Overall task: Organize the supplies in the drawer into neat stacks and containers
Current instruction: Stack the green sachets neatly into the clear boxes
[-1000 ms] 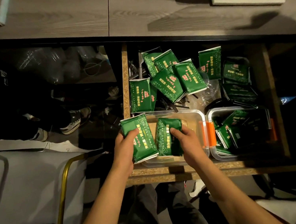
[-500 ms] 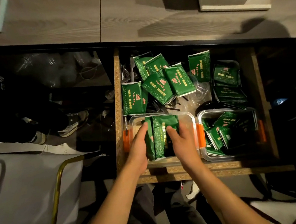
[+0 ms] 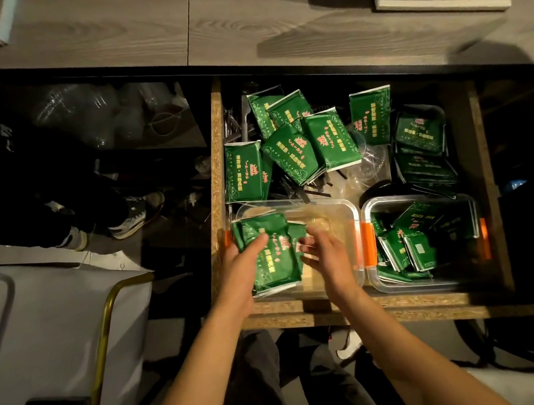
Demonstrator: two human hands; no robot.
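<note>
Your left hand (image 3: 239,269) presses the green foil packets (image 3: 272,257) flat against the left wall of the clear plastic container (image 3: 332,208) to square the stack, while your right hand (image 3: 331,257), loosely curled, holds nothing I can see.

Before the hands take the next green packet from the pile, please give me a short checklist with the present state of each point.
1. Packets in the left container lie at its left end: ok.
2. Free room in that container, right part: ok.
3. Left hand free of the packets: not ok, it rests on them.
4. Right hand holds nothing: cannot tell, fingers blurred.
5. Loose packets behind the container within view: ok.
6. Right container tidy: not ok, packets lie jumbled.
</note>
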